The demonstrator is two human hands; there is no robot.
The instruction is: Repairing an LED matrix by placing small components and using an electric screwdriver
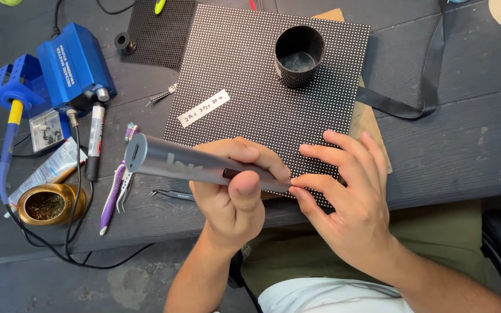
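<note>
Bench count, by kind
Two hands (233,191), one grey pen-shaped tool (198,165), two dotted panels (250,87), one black cup (300,55), one blue station (73,64) upper left, one brass pot (50,204).

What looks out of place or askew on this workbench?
The dotted black panel lies turned at an angle, its near corner past the table edge. A black cup stands on it. Nothing looks spilled or broken.
</note>
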